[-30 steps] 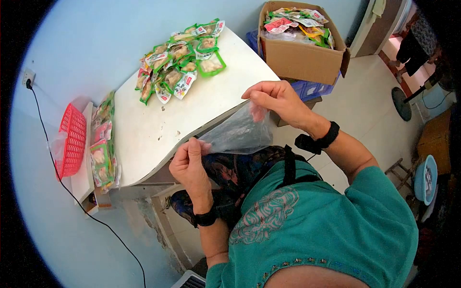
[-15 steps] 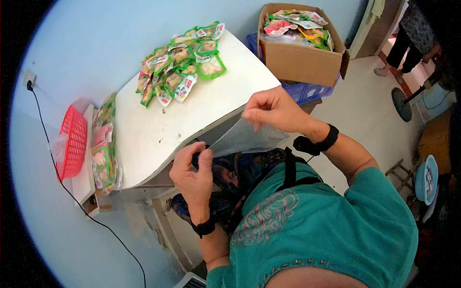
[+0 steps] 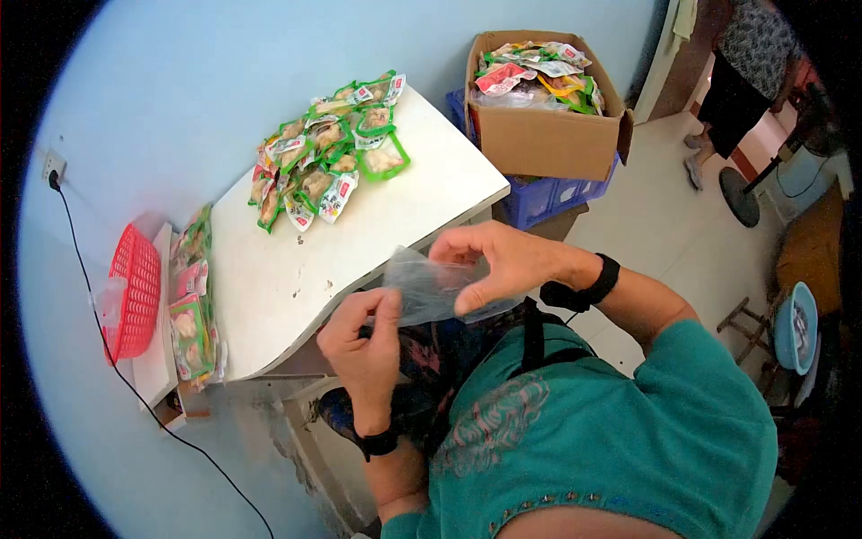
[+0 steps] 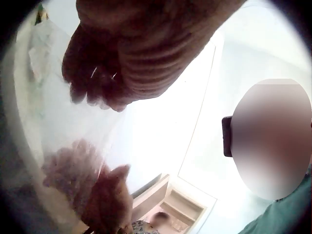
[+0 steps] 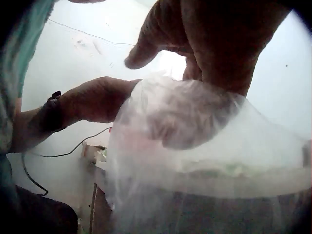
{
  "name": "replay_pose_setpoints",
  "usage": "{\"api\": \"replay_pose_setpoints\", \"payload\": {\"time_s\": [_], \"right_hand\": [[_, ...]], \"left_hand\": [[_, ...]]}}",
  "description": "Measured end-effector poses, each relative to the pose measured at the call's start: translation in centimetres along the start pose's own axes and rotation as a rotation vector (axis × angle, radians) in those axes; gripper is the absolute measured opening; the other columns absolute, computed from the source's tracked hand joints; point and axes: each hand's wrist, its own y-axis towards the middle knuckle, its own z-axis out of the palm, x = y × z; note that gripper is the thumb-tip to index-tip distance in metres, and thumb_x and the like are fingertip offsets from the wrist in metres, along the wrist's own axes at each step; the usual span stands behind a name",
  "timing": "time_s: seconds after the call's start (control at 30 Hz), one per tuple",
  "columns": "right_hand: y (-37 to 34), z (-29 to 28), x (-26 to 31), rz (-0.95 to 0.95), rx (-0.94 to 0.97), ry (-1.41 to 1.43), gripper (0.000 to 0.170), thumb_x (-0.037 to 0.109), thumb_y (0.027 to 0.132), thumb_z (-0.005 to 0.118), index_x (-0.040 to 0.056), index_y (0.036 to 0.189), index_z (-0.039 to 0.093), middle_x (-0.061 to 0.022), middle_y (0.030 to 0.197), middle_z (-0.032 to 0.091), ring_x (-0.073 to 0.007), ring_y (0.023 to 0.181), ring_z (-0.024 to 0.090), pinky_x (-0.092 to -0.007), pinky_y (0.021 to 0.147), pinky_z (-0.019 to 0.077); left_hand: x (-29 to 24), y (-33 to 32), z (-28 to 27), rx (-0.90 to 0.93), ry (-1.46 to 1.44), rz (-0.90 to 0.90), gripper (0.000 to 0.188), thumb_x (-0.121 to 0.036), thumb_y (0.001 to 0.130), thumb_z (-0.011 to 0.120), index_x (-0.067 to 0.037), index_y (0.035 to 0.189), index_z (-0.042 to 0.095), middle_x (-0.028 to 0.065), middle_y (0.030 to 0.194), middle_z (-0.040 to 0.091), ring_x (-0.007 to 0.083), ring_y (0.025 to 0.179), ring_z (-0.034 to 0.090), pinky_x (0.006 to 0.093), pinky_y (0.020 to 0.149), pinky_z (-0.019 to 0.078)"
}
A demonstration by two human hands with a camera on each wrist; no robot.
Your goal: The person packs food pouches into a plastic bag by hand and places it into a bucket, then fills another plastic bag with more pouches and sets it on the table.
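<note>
A clear plastic bag hangs between the two hands above the person's lap. My left hand pinches its near left edge between thumb and fingers. My right hand has its thumb spread away from the fingers, which lie behind or inside the film. In the right wrist view the right hand's fingers show through the bag, the thumb outside it. The left wrist view has the left hand with curled fingers at the bag, and the right hand below, partly seen through film.
Food packets lie piled on the white table. More packets are at its left end beside a red basket. A carton of packets stands on a blue crate. Another person stands at the doorway.
The right hand has moved down and left, its thumb parting from the fingers. The bag has gone from stretched out to bunched between the hands. The person at the doorway has come further into view.
</note>
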Motion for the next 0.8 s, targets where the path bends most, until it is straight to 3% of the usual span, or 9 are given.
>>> {"api": "replay_pose_setpoints", "payload": {"time_s": [0.07,0.2,0.3,0.5,0.7,0.8], "right_hand": [[-0.9,-0.5,-0.7,0.023,0.054,-0.19,0.05,0.026,0.075,0.08,0.0009,0.111,0.056,-0.0095,0.093,0.066,-0.0188,0.084,0.062,-0.0327,0.075,0.0498],[-2.2,-2.0,-2.5,0.045,0.069,-0.362,0.041,0.025,0.073,0.079,-0.0008,0.1,0.061,-0.0115,0.094,0.067,-0.0188,0.085,0.064,-0.0334,0.075,0.0501],[-3.0,-2.6,-3.4,0.146,0.021,-0.145,0.029,0.02,0.077,0.076,0.0,0.094,0.064,-0.0084,0.093,0.068,-0.0157,0.084,0.064,-0.0305,0.075,0.05],[-2.9,-2.1,-2.8,0.07,-0.251,0.334,0.013,0.015,0.093,0.062,0.0036,0.098,0.061,-0.005,0.091,0.069,-0.0151,0.084,0.065,-0.0282,0.078,0.0509],[-2.2,-1.8,-4.4,0.054,-0.388,0.813,0.017,0.015,0.094,0.061,0.003,0.107,0.057,-0.0091,0.096,0.068,-0.0178,0.089,0.066,-0.0321,0.08,0.0545],[-2.3,-0.4,-4.5,0.147,-0.437,0.8,0.02,0.015,0.094,0.061,0.0016,0.109,0.059,-0.0093,0.096,0.068,-0.0176,0.086,0.067,-0.033,0.079,0.0556]], "left_hand": [[0.2,0.1,-0.8,-0.046,-0.03,0.009,0.006,-0.003,0.087,0.068,0.002,0.085,0.068,0.0031,0.074,0.066,0.0088,0.069,0.059,0.022,0.064,0.0463],[-0.4,0.4,-1.9,-0.169,-0.052,-0.028,0.01,-0.007,0.09,0.066,0.001,0.086,0.067,0.0036,0.071,0.065,0.0086,0.065,0.058,0.0214,0.061,0.0457],[-0.6,0.4,-2.4,-0.253,-0.132,-0.089,0.01,-0.008,0.091,0.066,0.001,0.087,0.066,0.0026,0.069,0.063,0.0071,0.062,0.057,0.0193,0.059,0.0438],[-0.6,0.5,-2.7,-0.336,-0.198,-0.129,0.011,-0.009,0.092,0.066,0.001,0.088,0.065,0.0025,0.067,0.061,0.0068,0.058,0.054,0.0187,0.055,0.0413],[0.2,0.4,-2.3,-0.371,-0.258,-0.179,0.014,-0.011,0.095,0.062,0.001,0.087,0.062,0.0008,0.063,0.057,0.0065,0.054,0.05,0.0203,0.051,0.0373],[0.5,0.5,-2.2,-0.387,-0.318,-0.206,0.014,-0.012,0.096,0.061,0.0,0.088,0.06,0.0001,0.062,0.055,0.0062,0.052,0.049,0.0202,0.048,0.0356]]}}
